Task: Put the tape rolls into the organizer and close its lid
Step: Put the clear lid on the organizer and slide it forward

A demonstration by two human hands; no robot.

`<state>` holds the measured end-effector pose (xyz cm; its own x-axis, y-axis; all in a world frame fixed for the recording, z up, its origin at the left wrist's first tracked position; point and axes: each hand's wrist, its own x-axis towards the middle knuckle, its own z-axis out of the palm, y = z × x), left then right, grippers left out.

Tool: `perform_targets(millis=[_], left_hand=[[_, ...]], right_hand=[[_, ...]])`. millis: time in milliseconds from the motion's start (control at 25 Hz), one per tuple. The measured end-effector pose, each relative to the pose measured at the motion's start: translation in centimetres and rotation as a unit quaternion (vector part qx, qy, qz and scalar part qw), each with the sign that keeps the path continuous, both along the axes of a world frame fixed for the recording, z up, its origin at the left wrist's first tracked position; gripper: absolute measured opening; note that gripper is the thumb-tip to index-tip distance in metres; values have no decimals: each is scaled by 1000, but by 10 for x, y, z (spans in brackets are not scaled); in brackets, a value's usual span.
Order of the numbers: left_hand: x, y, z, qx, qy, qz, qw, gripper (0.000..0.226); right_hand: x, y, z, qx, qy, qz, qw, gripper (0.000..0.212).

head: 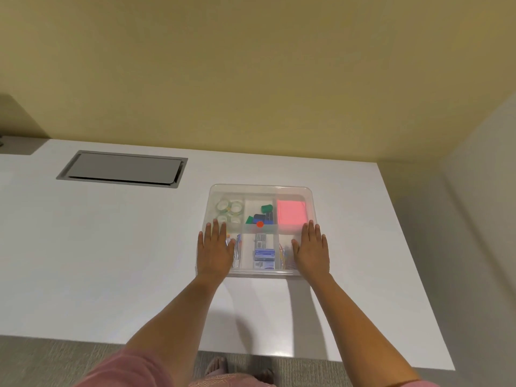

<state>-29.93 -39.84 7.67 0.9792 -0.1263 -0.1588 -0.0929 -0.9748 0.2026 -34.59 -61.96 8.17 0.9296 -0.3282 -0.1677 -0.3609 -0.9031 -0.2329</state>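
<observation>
A clear plastic organizer (259, 191) with several compartments sits on the white table, its translucent lid lying flat over it. Several clear tape rolls (229, 209) lie in the far left compartment, seen through the lid. My left hand (215, 250) rests palm down on the lid's near left part, fingers together and straight. On the near right part my right hand (311, 251) lies flat in the same way. Neither hand holds anything.
Other compartments hold green and dark clips (261, 215), a pink note pad (291, 212), a blue staple box (264, 254) and coloured paper clips (284, 255). A grey cable hatch (122, 169) is set into the table at far left. The table (111, 247) meets a yellow wall.
</observation>
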Motion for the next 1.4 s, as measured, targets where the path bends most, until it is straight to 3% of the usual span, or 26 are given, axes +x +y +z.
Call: perform_targets(millis=[400,600,800,1000,1080,1280,1400], left_hand=[[75,-12,-3,-14,8,-28,999,60],[108,-18,-11,11,-14,-27,999,66],[115,-26,-10,11,-47,-18,999,100],[114,-27,-7,-18,-66,-20,997,64],[117,-28,-11,-13,-57,-14,998,62],[117,-28,-7,-17,-54,-20,998,95],[117,-28,-3,-23,-40,-20,999,99]], right_hand=[[81,-7,-6,12,15,-7,1000,63],[116,-11,-11,15,-22,-17,999,61],[132,-11,-20,-11,-19,-11,1000,60],[130,-10,-27,-41,-34,-18,998,59],[130,-10,-29,-46,-38,-21,998,59],[132,-11,-27,-31,-40,-26,998,61],[133,-11,-27,-27,-39,-23,999,59]])
